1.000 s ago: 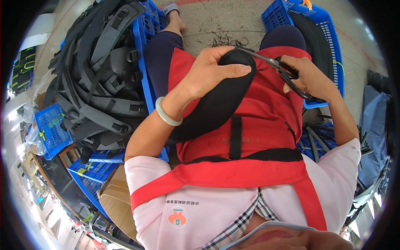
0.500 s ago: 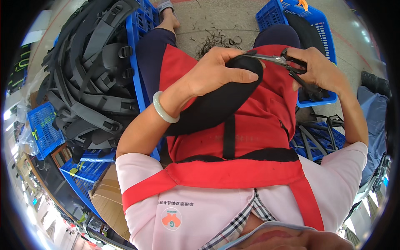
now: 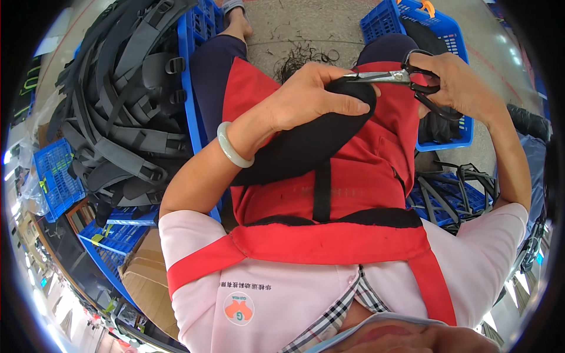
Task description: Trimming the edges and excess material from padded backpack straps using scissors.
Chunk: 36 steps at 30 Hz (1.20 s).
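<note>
My left hand (image 3: 315, 97) is closed on the end of a long, padded black fabric piece (image 3: 306, 141), thumb on top. The piece slants across my lap over the red apron (image 3: 376, 159). In my right hand (image 3: 462, 82) is a pair of scissors (image 3: 385, 77) with black handles and metal blades, my fingers through the loops. The blades point left and reach the upper edge of the fabric beside my left fingers. What lies between the blade tips is too small to make out.
At left, a blue crate (image 3: 187, 76) is heaped with dark grey padded straps (image 3: 126, 106). Another blue crate (image 3: 462, 44) with black pieces stands beyond my right hand. Narrow straps (image 3: 450, 197) lie over a blue basket at right. Black thread scraps (image 3: 306, 59) litter the floor.
The scissors' handles have shifted slightly up and right with my right hand and now look wider apart. My left hand and the black fabric have barely moved.
</note>
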Each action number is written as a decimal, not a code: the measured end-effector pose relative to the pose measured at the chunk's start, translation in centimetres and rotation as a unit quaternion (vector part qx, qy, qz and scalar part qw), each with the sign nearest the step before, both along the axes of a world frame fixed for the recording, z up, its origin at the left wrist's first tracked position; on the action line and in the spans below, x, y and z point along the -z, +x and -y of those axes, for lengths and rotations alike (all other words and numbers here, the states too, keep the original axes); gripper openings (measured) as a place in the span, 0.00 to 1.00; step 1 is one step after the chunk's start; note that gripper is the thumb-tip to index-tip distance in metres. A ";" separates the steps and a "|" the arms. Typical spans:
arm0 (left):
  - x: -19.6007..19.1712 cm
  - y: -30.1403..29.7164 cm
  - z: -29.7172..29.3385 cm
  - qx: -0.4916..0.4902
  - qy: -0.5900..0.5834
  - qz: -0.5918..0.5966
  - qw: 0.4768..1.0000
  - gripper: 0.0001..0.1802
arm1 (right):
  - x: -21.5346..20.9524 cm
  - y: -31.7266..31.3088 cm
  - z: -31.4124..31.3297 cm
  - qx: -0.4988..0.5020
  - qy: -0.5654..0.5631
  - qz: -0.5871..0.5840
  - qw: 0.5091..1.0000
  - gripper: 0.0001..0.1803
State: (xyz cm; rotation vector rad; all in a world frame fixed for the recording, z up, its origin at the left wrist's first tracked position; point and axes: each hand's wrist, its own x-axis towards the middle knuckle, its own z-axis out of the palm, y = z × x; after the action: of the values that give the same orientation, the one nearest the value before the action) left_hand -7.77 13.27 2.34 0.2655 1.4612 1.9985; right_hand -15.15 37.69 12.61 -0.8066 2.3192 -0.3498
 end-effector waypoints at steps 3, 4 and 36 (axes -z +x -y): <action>0.2 0.1 0.1 -0.002 0.013 0.002 1.000 0.14 | -0.4 0.0 0.6 -0.022 0.011 -0.021 0.999 0.19; 0.3 0.1 0.0 -0.002 0.013 0.006 1.000 0.14 | -0.5 -0.1 0.8 -0.023 0.021 -0.017 0.999 0.20; -4.9 8.8 2.6 -0.085 -0.100 -0.446 0.885 0.18 | 9.7 1.7 6.3 0.253 -0.554 0.226 0.761 0.12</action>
State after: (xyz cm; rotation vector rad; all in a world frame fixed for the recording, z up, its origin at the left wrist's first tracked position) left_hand 1.07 10.66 7.27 1.1097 2.2900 1.9077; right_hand -13.43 31.39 2.90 -0.4376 1.6481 -2.0298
